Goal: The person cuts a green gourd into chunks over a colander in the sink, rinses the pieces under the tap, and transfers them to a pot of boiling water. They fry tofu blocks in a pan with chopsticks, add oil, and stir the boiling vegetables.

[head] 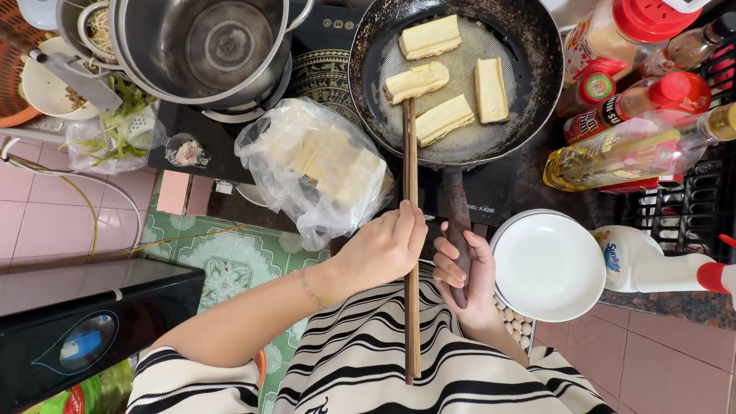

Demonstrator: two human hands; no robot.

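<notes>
I'm at a low cooktop (491, 201) over pink and green floor tiles. In the pan (537, 84) lie four pale tofu slabs (429, 37), spread apart on the oiled base, probably so each browns evenly. My left hand (387, 247) is closed around long wooden chopsticks (411, 230), gripped about midway; their tips touch the slab nearest the middle (416, 81). My right hand (464, 272) is wrapped tight round the dark pan handle (458, 222), which steadies the pan. Just left of the pan sits a clear bag (322, 165) holding more tofu, close for reach. An empty white bowl (548, 264) waits by my right hand. Oil and sauce bottles (613, 157) stand on the right, a steel pot (207, 46) on the left.
</notes>
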